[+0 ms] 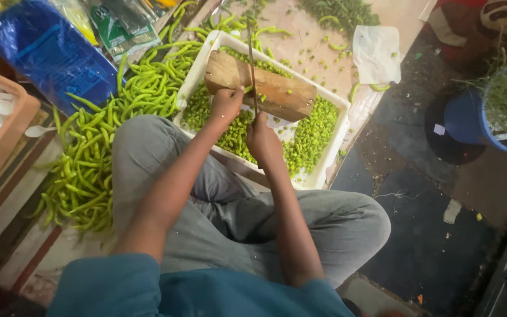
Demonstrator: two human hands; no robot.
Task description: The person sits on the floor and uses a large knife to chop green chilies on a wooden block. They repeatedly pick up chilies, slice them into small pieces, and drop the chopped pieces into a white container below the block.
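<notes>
Just beyond the person's grey-trousered knees, the right hand (262, 138) is clenched on a knife (252, 64) whose blade stands upright over a wooden block (277, 91), while the left hand (225, 105) pinches green chillies (247, 89) against the block at the blade. Chopping appears to be in hand; feeding more chilli under the edge would call for fingers kept back. Under both hands, a white tray (330, 149) holds chopped pieces (315, 129). Left of them, whole chillies (98, 152) are heaped on the floor (429, 246); farther right stands a blue bucket (470, 120).

Floor (429, 246): white tray (331, 154), green chillies (89, 164), perhaps bucket (503, 111).
</notes>
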